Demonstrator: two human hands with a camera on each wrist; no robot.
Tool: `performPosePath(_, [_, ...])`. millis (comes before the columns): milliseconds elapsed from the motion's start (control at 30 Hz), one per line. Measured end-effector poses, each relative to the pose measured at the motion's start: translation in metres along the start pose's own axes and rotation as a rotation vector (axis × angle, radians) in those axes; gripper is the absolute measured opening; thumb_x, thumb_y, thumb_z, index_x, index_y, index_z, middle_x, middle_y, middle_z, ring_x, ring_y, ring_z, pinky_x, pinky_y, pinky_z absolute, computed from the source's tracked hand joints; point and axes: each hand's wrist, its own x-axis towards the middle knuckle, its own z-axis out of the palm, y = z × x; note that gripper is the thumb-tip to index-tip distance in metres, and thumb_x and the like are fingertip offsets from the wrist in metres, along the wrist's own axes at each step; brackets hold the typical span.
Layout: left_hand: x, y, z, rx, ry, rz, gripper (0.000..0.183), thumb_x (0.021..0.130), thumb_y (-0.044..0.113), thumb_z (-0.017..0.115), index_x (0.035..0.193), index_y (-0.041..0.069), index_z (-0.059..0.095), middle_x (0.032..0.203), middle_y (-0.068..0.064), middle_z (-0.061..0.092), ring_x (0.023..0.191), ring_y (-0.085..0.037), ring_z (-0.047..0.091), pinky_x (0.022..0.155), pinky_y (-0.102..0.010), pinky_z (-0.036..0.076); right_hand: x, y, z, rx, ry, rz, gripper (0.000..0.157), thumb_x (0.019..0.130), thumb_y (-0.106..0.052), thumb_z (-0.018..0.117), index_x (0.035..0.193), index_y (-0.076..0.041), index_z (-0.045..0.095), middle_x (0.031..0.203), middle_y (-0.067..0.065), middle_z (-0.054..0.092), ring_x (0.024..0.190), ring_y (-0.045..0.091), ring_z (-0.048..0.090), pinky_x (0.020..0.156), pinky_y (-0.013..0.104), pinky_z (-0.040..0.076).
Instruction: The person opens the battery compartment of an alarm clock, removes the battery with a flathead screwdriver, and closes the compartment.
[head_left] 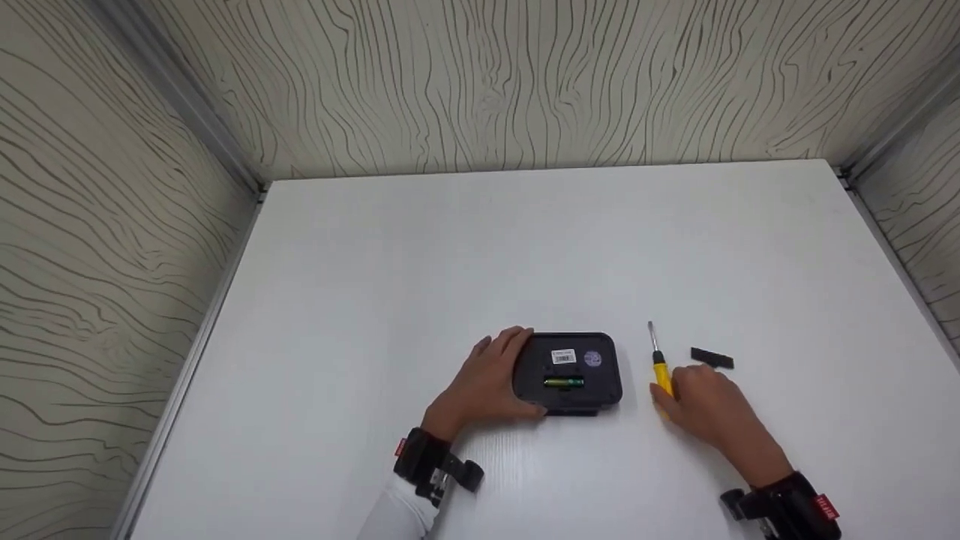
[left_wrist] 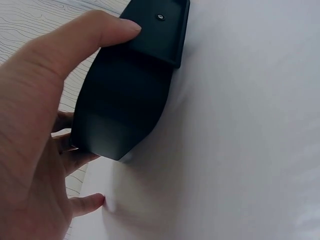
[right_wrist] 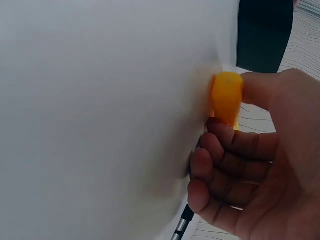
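At lower centre, our left hand (head_left: 487,386) grips a black device (head_left: 568,369); lower right, our right hand (head_left: 703,397) pinches a screwdriver (head_left: 661,373).

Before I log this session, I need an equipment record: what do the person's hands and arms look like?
The left hand and right hand are ungloved. Each arm wears a black wristband with a red tag and a rounded black attachment. A white sleeve covers the left forearm; none shows on the right.

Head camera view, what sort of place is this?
Probably a small work booth: a white table with wood-patterned panels behind it and at both sides, and a yellow screwdriver beside a dark device.
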Motion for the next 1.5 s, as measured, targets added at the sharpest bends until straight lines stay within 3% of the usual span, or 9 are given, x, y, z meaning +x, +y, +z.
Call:
performPosePath(100, [0.001, -0.001, 0.001, 0.007, 0.010, 0.016, 0.109, 0.059, 0.065, 0.067, 0.145, 0.015, 0.020, 0.143, 0.001, 0.030, 0.127, -0.012, 0.037, 0.108, -0.044, 0.026, -0.003, -0.001, -0.004, 0.018, 0.079, -0.008, 0.022, 0.082, -0.018, 0.063, 0.075, 0.003, 0.061, 0.058, 0.006, 0.049, 0.050, 0.015, 0.043, 0.044, 0.026, 0.039])
performPosePath(233, [0.000, -0.001, 0.001, 0.015, 0.010, 0.020, 0.109, 0.060, 0.066, 0.066, 0.145, 0.015, 0.020, 0.143, 0.001, 0.030, 0.128, -0.012, 0.037, 0.108, -0.044, 0.027, -0.009, -0.006, -0.020, 0.099, 0.347, -0.117, 0.022, 0.075, -0.005, 0.070, 0.092, 0.008, 0.064, 0.076, 0.016, 0.061, 0.060, 0.019, 0.056, 0.052, 0.030, 0.053])
performPosePath(333, [0.000, -0.001, 0.001, 0.011, 0.011, 0.015, 0.109, 0.060, 0.066, 0.066, 0.145, 0.015, 0.021, 0.143, 0.001, 0.030, 0.128, -0.012, 0.036, 0.107, -0.044, 0.027, -0.011, -0.014, -0.037, 0.201, 0.528, -0.233, 0.032, 0.070, 0.000, 0.074, 0.100, 0.004, 0.065, 0.088, 0.014, 0.063, 0.067, 0.016, 0.060, 0.058, 0.017, 0.052])
performPosePath(467, [0.000, -0.001, 0.000, 0.019, 0.013, 0.012, 0.109, 0.060, 0.067, 0.066, 0.145, 0.016, 0.020, 0.143, 0.001, 0.030, 0.129, -0.012, 0.036, 0.108, -0.044, 0.026, -0.011, -0.031, -0.053, 0.316, 0.615, -0.351, 0.037, 0.065, 0.001, 0.077, 0.100, -0.002, 0.065, 0.091, 0.005, 0.065, 0.072, 0.006, 0.061, 0.067, 0.002, 0.044])
performPosePath(633, [-0.001, 0.000, -0.001, 0.017, 0.013, 0.020, 0.108, 0.061, 0.066, 0.065, 0.145, 0.018, 0.019, 0.143, 0.002, 0.030, 0.129, -0.011, 0.035, 0.108, -0.043, 0.026, -0.008, -0.051, -0.054, 0.383, 0.584, -0.477, 0.040, 0.065, 0.002, 0.077, 0.103, -0.004, 0.063, 0.089, 0.001, 0.066, 0.074, 0.005, 0.062, 0.071, 0.006, 0.047])
performPosePath(800, [0.000, 0.001, -0.001, 0.016, 0.024, 0.027, 0.107, 0.061, 0.066, 0.065, 0.145, 0.018, 0.020, 0.143, 0.002, 0.030, 0.129, -0.011, 0.036, 0.108, -0.044, 0.026, -0.006, -0.064, -0.045, 0.343, 0.482, -0.564, 0.046, 0.070, 0.003, 0.073, 0.113, -0.006, 0.058, 0.094, 0.000, 0.064, 0.075, 0.007, 0.058, 0.067, 0.009, 0.047])
performPosePath(1167, [0.002, 0.002, 0.001, 0.009, 0.007, 0.013, 0.108, 0.060, 0.066, 0.066, 0.145, 0.018, 0.020, 0.143, 0.002, 0.030, 0.128, -0.011, 0.036, 0.108, -0.044, 0.025, -0.003, -0.081, -0.047, 0.265, 0.358, -0.551, 0.042, 0.076, -0.001, 0.069, 0.116, -0.003, 0.055, 0.101, 0.004, 0.061, 0.078, 0.006, 0.059, 0.064, 0.018, 0.052])
performPosePath(1367, [0.000, 0.001, 0.001, 0.002, 0.025, 0.024, 0.107, 0.061, 0.066, 0.066, 0.145, 0.017, 0.021, 0.142, 0.002, 0.031, 0.128, -0.012, 0.037, 0.108, -0.045, 0.027, -0.001, -0.092, -0.049, 0.193, 0.288, -0.515, 0.038, 0.077, 0.002, 0.067, 0.112, -0.004, 0.054, 0.103, 0.010, 0.061, 0.088, 0.016, 0.065, 0.068, 0.024, 0.054])
performPosePath(1500, [-0.001, 0.001, 0.001, -0.012, 0.031, 0.018, 0.107, 0.061, 0.064, 0.068, 0.144, 0.016, 0.022, 0.141, 0.002, 0.032, 0.127, -0.012, 0.037, 0.107, -0.045, 0.027, 0.002, -0.093, -0.046, 0.223, 0.256, -0.557, 0.034, 0.079, 0.003, 0.064, 0.110, -0.005, 0.053, 0.102, 0.011, 0.061, 0.089, 0.020, 0.065, 0.068, 0.024, 0.055])
